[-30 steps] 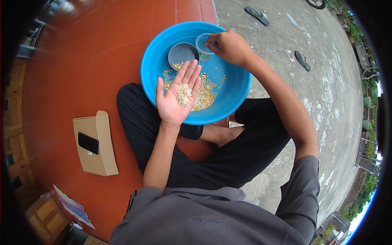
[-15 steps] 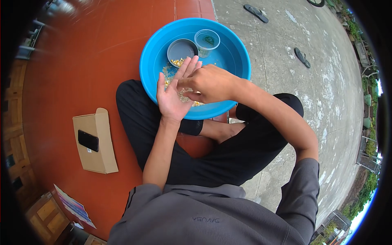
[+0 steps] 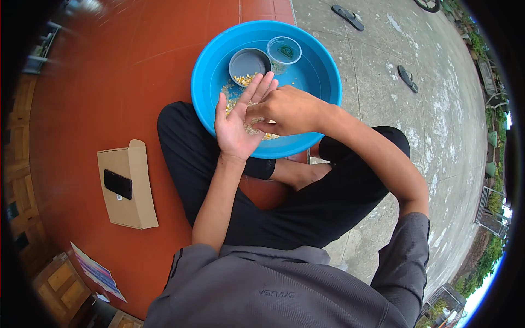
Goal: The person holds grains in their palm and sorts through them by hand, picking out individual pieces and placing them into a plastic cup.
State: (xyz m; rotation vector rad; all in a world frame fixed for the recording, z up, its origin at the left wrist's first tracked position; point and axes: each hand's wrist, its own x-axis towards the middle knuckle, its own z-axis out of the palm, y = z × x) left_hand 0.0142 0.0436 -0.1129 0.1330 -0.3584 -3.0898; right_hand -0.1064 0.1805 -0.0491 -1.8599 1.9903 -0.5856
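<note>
My left hand (image 3: 239,131) is palm up with its fingers stretched out, bearing a small heap of pale grains (image 3: 252,129). Over that palm, my right hand (image 3: 287,111) bends its fingers down into the grains; whether it pinches any is too small to tell. Both hands are above the near side of a blue basin (image 3: 320,65). Inside the basin stand a grey bowl (image 3: 250,61) with yellow kernels (image 3: 244,80) at its near side and a clear plastic cup (image 3: 284,52). Loose kernels and bits on the basin floor are partly hidden by my hands.
A black phone (image 3: 118,183) lies on a cardboard box (image 3: 142,188) on the red floor (image 3: 82,136) at the left, with a printed sheet (image 3: 98,271) nearer. Two flip-flops (image 3: 348,17) are on the concrete at the right. My crossed legs (image 3: 273,221) flank the basin's near side.
My right hand has come from the clear cup to my left palm, and its fingers have stayed there since. The view has shifted slightly.
</note>
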